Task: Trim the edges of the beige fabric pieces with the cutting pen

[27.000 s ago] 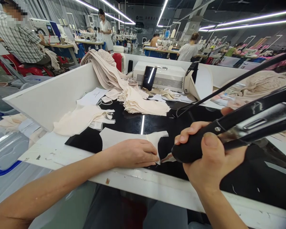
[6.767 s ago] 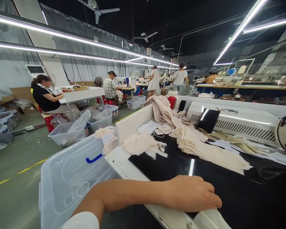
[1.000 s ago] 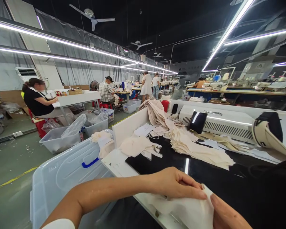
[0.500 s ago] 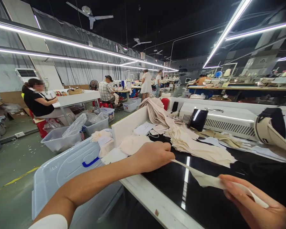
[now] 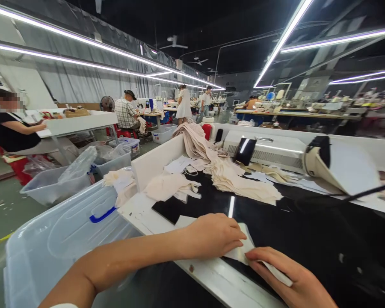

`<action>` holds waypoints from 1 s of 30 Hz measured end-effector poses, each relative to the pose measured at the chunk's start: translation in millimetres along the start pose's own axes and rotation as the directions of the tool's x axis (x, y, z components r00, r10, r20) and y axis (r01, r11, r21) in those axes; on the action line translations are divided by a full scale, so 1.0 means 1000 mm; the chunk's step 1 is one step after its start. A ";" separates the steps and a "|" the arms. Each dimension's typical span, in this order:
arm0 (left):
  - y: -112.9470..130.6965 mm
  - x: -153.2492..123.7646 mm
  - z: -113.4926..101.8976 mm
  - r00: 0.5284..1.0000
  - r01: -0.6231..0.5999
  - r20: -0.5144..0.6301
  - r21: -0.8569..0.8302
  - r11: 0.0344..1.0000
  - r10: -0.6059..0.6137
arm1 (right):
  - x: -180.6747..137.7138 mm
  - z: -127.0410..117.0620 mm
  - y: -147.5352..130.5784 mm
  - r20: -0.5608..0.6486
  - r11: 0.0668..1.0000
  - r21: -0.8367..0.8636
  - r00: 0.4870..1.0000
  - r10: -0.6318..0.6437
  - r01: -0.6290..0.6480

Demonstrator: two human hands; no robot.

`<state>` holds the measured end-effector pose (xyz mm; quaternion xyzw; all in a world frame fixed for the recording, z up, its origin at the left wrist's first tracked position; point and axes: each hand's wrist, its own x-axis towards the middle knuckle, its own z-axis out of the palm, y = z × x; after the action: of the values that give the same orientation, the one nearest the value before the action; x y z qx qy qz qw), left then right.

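Observation:
Low over the black tabletop [image 5: 308, 231], a small cream fabric piece [image 5: 248, 239] lies between my two hands. My left hand [image 5: 213, 235] is closed on its left part, fingertips bent down near the front edge of the table. Part of the piece is hidden under that hand, and a pale flap [image 5: 184, 221] shows behind the knuckles; I cannot tell whether it belongs to the same piece. My right hand [image 5: 285, 271] pinches the other end between thumb and fingers, and a narrow end sticks out below the fingers. The two hands' fingertips nearly meet.
Stacked cream fabric pieces [image 5: 234, 179] lie behind my hands, with more cut pieces [image 5: 167, 186] at left. Beyond stand a black phone-like slab [image 5: 246, 150] and a white slotted machine [image 5: 276, 147]. A lidded plastic bin [image 5: 64, 239] is at left. Several people work farther back.
My hands have come closer together, and the fabric stretched between them is now down by the table. The left hand has moved toward me. The view has turned somewhat right.

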<state>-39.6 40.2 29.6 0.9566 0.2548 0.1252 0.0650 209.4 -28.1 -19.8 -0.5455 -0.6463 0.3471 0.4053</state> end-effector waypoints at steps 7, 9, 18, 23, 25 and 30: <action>0.003 -0.016 0.024 0.993 -0.089 -0.075 0.065 0.994 0.093 | -0.035 -0.026 -0.038 0.210 0.994 -0.105 0.976 0.065 -0.044; 0.004 -0.020 0.025 0.989 -0.100 -0.105 0.069 0.993 0.107 | -0.045 -0.044 -0.037 0.264 0.988 -0.130 0.958 0.112 -0.080; 0.016 -0.016 0.026 0.980 -0.165 -0.111 0.034 0.986 0.168 | -0.047 -0.112 -0.017 -0.733 0.969 0.043 0.652 0.197 -0.244; 0.021 -0.002 0.023 0.972 -0.207 -0.100 0.072 0.976 0.213 | 0.001 -0.112 -0.046 -0.707 0.995 0.051 0.707 -0.029 0.091; 0.021 0.006 0.023 0.964 -0.236 -0.100 0.103 0.966 0.246 | 0.019 -0.107 -0.060 -0.668 0.973 0.046 0.731 -0.138 0.226; 0.023 0.021 0.032 0.941 -0.304 -0.109 0.151 0.940 0.322 | 0.045 -0.080 -0.083 -0.753 0.931 0.087 0.635 -0.171 0.354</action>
<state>-2.6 28.7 7.8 0.9768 0.1107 0.1798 -0.0363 243.0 3.0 95.2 -0.4876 -0.4574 0.1069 0.7359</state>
